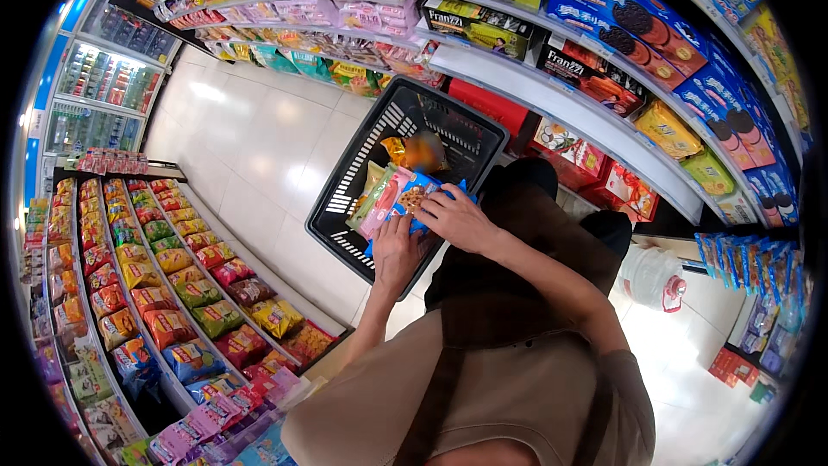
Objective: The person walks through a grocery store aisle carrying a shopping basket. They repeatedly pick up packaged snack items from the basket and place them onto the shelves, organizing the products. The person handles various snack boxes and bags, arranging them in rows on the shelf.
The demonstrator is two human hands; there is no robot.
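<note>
A black plastic shopping basket [323, 210] stands before me on the floor by the shelf. Inside it lie a blue snack package with a cookie picture [414, 199], a pink and green package [381, 206], a yellowish bag [371, 182] and an orange and dark package [417, 150]. My left hand [396, 249] rests with its fingertips on the lower edge of the packages. My right hand [458, 217] touches the blue package, fingers bent over it. Whether either hand grips it cannot be told, as the fingers partly cover it.
Shelves with blue cookie boxes [621, 19] and other packets curve along the upper right. A rack of snack bags [194, 310] stands at the left, drink coolers [107, 77] beyond. A large clear water bottle [650, 277] is on the tiled floor behind my legs.
</note>
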